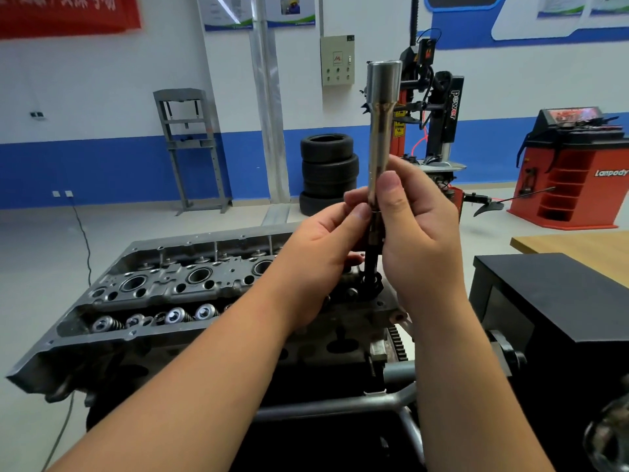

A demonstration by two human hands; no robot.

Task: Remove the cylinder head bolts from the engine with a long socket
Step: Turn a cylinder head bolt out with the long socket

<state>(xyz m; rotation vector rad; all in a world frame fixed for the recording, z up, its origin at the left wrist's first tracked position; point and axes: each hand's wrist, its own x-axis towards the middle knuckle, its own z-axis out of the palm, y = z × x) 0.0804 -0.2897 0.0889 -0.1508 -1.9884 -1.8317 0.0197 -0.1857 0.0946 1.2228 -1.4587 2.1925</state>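
At twelve o'clock I see a stack of tyres (328,173) on the floor against the blue-and-white wall. A grey control box (337,60) hangs on the wall above them. At ten o'clock a grey press frame (190,148) stands upright by the wall. At one o'clock there is a tyre changer (439,110), and at two o'clock a red wheel balancer (571,172). A black cabinet (558,301) sits at three o'clock, a wooden tabletop (578,248) just behind it. A red banner (68,13) hangs at eleven.

Silver long socket (380,131), grey engine (163,294), black tyres (329,173).
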